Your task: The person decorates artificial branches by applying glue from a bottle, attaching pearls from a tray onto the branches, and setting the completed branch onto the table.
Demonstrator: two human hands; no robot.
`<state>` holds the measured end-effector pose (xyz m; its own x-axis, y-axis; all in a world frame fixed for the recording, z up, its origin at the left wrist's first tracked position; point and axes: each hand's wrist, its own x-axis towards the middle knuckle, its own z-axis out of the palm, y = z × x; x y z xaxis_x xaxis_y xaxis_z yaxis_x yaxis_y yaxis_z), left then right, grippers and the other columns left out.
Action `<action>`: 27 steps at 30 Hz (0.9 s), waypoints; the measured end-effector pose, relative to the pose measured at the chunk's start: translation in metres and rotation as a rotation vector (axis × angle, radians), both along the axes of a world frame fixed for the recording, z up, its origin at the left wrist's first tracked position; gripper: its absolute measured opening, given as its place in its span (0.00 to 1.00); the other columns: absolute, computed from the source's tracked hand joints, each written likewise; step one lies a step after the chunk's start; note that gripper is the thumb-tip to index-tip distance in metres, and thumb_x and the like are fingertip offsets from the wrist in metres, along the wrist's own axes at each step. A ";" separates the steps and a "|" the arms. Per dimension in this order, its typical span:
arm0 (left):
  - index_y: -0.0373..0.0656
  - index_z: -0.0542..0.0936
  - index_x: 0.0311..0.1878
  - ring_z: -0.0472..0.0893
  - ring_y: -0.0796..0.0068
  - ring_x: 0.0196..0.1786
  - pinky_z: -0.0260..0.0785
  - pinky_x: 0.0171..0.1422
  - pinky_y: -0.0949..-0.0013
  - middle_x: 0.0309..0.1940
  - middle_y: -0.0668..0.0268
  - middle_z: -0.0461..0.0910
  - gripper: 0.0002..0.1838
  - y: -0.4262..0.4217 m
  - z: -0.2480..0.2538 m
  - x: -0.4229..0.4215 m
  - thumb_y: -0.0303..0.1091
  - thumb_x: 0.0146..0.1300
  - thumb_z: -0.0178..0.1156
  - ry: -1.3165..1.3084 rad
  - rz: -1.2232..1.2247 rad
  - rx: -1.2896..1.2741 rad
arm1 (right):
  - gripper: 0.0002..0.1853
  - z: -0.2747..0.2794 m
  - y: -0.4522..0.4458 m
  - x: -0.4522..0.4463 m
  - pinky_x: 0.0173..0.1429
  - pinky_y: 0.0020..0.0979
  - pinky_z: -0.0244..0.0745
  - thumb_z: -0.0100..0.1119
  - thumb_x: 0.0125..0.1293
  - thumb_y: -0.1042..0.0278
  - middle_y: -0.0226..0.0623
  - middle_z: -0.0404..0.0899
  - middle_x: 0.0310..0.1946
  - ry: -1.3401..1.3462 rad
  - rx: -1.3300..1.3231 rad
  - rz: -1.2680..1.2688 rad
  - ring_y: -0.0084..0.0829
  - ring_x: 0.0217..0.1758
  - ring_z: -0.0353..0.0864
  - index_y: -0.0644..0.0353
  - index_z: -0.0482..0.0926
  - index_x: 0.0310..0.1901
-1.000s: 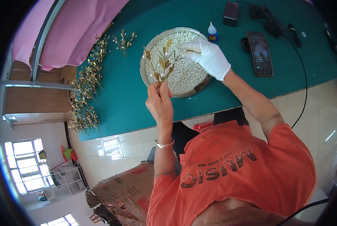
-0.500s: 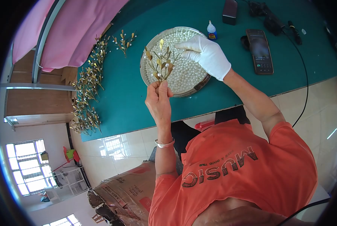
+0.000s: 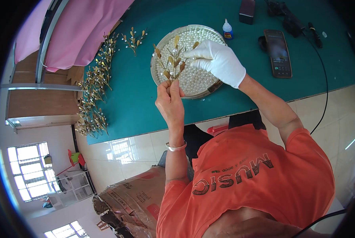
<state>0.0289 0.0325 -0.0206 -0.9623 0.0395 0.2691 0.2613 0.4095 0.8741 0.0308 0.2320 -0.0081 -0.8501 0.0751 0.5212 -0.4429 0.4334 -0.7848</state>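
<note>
My left hand, bare, pinches the stems of a gold-leaved sprig dotted with white pearl beads. The sprig stands upward over a round tray filled with loose pearl beads. In a white glove, my right hand has its thumb and fingers pinched together at the sprig's right-hand twigs, above the tray. Whatever lies between those fingertips is too small to make out. Just beyond the right hand, a small glue bottle with a white nozzle and blue base stands on the table.
Many similar sprigs are heaped along the left edge of the green table; a single sprig lies apart. At right are a phone, a dark box and a black cable. A cardboard box sits below left.
My gloved right hand has closed in on the sprig's right-hand twigs. My left hand still grips the stems, and the sprig's branches look more spread. The whole view has shifted slightly.
</note>
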 end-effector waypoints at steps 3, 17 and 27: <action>0.34 0.75 0.42 0.75 0.81 0.22 0.66 0.28 0.73 0.18 0.66 0.78 0.10 0.008 0.002 0.002 0.33 0.71 0.59 0.177 0.077 -0.110 | 0.14 -0.002 -0.004 0.002 0.51 0.34 0.75 0.65 0.64 0.63 0.38 0.81 0.39 0.049 0.084 0.025 0.39 0.43 0.80 0.50 0.86 0.50; 0.35 0.76 0.38 0.66 0.86 0.19 0.55 0.22 0.81 0.20 0.70 0.75 0.11 0.000 0.012 -0.005 0.34 0.72 0.60 -0.262 -0.096 0.403 | 0.11 0.004 0.003 0.000 0.54 0.28 0.76 0.64 0.67 0.67 0.35 0.84 0.44 0.016 -0.207 -0.058 0.31 0.47 0.82 0.55 0.86 0.50; 0.34 0.78 0.40 0.61 0.86 0.17 0.50 0.20 0.80 0.19 0.69 0.73 0.10 -0.033 0.009 -0.013 0.34 0.71 0.61 -0.581 -0.314 0.561 | 0.12 0.009 0.036 -0.009 0.53 0.21 0.73 0.65 0.67 0.67 0.29 0.82 0.40 0.032 -0.403 -0.099 0.20 0.44 0.79 0.59 0.86 0.50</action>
<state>0.0161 -0.0002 -0.0114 -0.9202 0.3353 -0.2023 -0.2604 -0.1383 0.9556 0.0223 0.2677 0.0008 -0.8126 0.3588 0.4592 -0.4414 0.1356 -0.8870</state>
